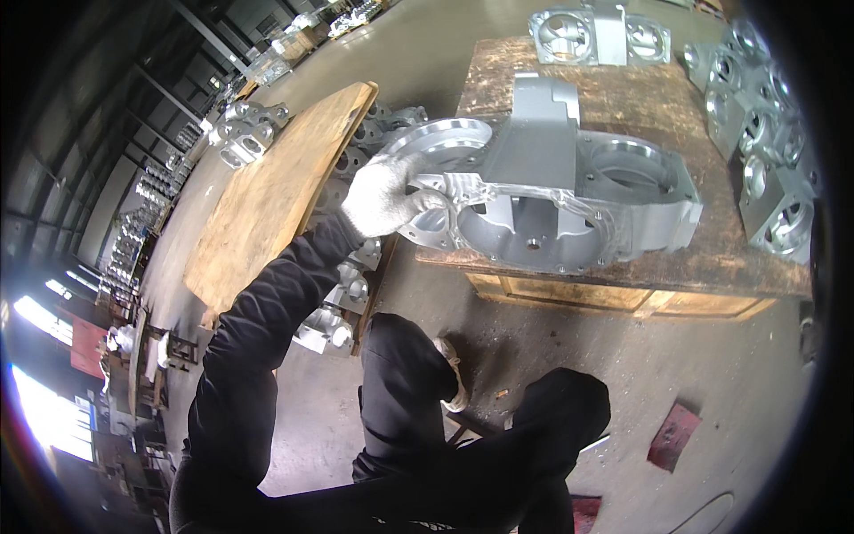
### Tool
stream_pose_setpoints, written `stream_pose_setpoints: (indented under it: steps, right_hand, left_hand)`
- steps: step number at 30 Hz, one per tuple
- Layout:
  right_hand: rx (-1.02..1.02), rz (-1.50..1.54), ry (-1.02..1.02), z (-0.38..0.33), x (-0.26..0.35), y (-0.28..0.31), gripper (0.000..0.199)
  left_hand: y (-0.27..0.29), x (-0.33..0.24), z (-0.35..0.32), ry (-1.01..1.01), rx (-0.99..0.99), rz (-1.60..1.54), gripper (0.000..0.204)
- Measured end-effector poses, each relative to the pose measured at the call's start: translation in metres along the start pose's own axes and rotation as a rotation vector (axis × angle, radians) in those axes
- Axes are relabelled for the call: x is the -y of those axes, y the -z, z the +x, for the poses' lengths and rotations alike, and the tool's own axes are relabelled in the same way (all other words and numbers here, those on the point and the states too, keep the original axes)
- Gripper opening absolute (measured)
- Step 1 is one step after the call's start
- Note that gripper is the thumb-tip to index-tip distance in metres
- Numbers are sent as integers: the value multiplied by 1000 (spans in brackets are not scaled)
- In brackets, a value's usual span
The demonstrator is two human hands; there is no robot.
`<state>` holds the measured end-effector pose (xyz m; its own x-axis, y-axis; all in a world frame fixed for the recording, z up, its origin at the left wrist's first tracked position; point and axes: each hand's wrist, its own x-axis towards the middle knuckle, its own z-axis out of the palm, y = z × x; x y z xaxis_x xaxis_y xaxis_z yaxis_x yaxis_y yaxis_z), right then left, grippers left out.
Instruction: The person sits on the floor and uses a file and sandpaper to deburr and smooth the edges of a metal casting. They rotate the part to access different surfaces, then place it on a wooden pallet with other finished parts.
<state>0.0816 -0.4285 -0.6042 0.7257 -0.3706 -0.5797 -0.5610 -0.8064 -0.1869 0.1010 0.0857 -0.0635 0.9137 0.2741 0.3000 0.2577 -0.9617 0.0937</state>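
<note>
My left hand (381,198), in a white work glove, is closed around the left edge of a large grey metal casting (534,156). The casting rests near the front edge of a worn wooden workbench (712,254), with a wide open cavity facing me. It has a round machined bore on either side and a raised block in the middle. My thumb lies near a smaller round opening on its left end. My right hand does not show in this view.
More castings (769,133) stack at the bench's right, and another casting (614,37) stands at its far end. A wooden board (285,196) leans over castings at left. A red piece (673,436) lies on the floor at right.
</note>
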Motion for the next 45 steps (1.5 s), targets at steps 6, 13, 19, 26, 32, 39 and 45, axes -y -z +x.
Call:
stream_pose_setpoints:
  steps: [6, 13, 19, 26, 32, 39, 45]
  right_hand:
    - [8, -16, 18, 2, 10, 0, 39]
    - [23, -20, 23, 7, 6, 4, 38]
    - [32, -9, 10, 9, -5, 6, 36]
    - [27, 6, -15, 10, -20, 6, 35]
    - [10, 31, -42, 13, -23, 13, 33]
    - [-56, 105, -71, 35, -41, 15, 32]
    - [-256, 1229, -24, 54, 37, 116, 32]
  left_hand:
    - [6, -5, 4, -180, -61, 28, 69]
    - [7, -6, 7, -100, 40, 69, 76]
    - [7, -16, 7, -14, 57, 32, 66]
    - [9, -24, 9, 55, 97, 46, 58]
    - [8, -23, 10, 107, 136, 86, 74]
    - [-4, -13, 8, -27, 26, 186, 79]
    - [-10, -13, -4, -62, -104, 123, 75]
